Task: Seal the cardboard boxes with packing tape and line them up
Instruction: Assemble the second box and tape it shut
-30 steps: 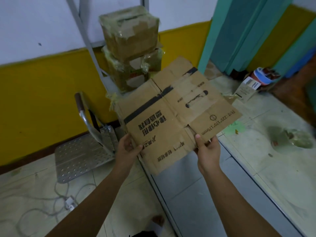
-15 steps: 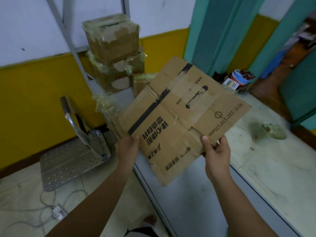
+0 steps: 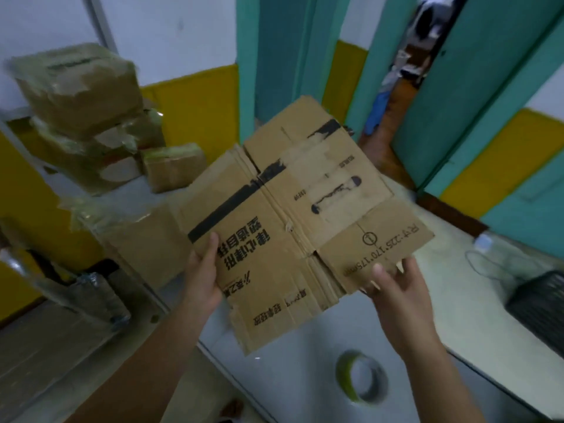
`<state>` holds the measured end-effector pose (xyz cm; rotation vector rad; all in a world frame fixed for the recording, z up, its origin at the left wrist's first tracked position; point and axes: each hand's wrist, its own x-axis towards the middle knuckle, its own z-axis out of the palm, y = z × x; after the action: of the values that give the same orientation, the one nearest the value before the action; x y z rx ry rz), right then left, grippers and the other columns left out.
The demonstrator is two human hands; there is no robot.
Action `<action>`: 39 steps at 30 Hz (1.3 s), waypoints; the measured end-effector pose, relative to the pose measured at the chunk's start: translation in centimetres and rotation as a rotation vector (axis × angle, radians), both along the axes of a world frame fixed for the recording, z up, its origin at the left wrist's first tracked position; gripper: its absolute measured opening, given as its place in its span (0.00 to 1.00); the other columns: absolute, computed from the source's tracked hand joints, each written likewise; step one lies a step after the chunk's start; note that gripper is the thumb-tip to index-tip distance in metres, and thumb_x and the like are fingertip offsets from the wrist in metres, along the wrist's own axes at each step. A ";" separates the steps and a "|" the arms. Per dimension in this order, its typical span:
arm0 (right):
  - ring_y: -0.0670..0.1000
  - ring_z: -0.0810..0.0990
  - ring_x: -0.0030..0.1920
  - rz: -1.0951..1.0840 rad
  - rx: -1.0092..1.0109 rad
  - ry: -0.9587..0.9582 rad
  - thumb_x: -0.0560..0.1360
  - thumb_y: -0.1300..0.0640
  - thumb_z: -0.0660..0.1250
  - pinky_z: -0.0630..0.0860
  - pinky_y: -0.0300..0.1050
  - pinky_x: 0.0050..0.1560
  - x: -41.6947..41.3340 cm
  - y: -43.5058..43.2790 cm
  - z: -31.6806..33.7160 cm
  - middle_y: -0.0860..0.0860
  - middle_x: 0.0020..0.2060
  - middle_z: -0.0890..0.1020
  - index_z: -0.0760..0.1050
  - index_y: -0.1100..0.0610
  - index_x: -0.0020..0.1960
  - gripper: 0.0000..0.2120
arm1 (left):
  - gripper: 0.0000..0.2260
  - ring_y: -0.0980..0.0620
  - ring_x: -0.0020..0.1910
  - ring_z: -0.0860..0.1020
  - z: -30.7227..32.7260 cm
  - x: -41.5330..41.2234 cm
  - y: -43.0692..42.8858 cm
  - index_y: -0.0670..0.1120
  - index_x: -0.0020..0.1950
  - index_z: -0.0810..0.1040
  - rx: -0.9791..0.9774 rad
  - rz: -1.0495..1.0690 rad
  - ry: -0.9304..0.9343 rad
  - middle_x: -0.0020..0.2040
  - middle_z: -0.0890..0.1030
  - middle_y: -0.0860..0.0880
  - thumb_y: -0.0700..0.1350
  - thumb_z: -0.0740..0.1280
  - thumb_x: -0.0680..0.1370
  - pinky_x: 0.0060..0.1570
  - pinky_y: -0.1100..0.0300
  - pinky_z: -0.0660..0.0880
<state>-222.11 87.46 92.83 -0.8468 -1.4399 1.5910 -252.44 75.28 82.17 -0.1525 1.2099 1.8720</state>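
Taped boxes (image 3: pixel 79 90) are sitting stacked left of the flattened box (image 3: pixel 293 221), seemingly finished. The left hand (image 3: pixel 203 282) and right hand (image 3: pixel 396 288) are each pinching its near edge in a grip. The tape roll (image 3: pixel 361 378) is lying below it on the tabletop (image 3: pixel 305 392). This box is awaiting folding, sealing and lining up.

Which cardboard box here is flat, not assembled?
The printed box held between the left hand and right hand is folded flat; the stacked boxes at the back left are formed and taped.

Fingers of left hand (image 3: pixel 203 279) hidden under flattened cardboard box (image 3: pixel 293 227), thumb only showing; right hand (image 3: pixel 399 294) fingers partly hidden. Blurred: stacked taped boxes (image 3: pixel 79 93), tape roll (image 3: pixel 361 380). Right edge cuts dark basket (image 3: pixel 540 303).
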 end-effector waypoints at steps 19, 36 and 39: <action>0.44 0.85 0.55 -0.341 0.214 -0.578 0.74 0.29 0.67 0.84 0.52 0.54 23.3 -0.7 2.4 0.41 0.57 0.85 0.76 0.46 0.65 0.28 | 0.29 0.49 0.61 0.85 4.8 16.0 10.5 0.51 0.67 0.78 0.151 -0.476 0.509 0.61 0.87 0.49 0.62 0.77 0.70 0.64 0.43 0.80; 0.31 0.80 0.59 -0.511 -0.080 -0.313 0.81 0.39 0.67 0.77 0.26 0.50 29.2 -4.4 -1.2 0.30 0.60 0.82 0.76 0.25 0.64 0.13 | 0.31 0.58 0.69 0.79 3.9 29.8 14.0 0.62 0.71 0.74 0.367 -0.886 0.610 0.68 0.82 0.57 0.66 0.79 0.72 0.61 0.66 0.78; 0.33 0.75 0.65 -0.556 -0.138 -0.330 0.75 0.27 0.62 0.73 0.35 0.61 29.2 -4.2 -2.0 0.33 0.68 0.77 0.69 0.38 0.78 0.34 | 0.38 0.55 0.71 0.78 2.0 30.5 13.2 0.59 0.76 0.70 0.356 -0.957 0.582 0.70 0.81 0.53 0.57 0.84 0.71 0.62 0.64 0.79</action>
<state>-192.91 83.23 90.84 -1.4972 -1.1700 1.1667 -221.98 88.43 84.17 1.0490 0.9971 1.2325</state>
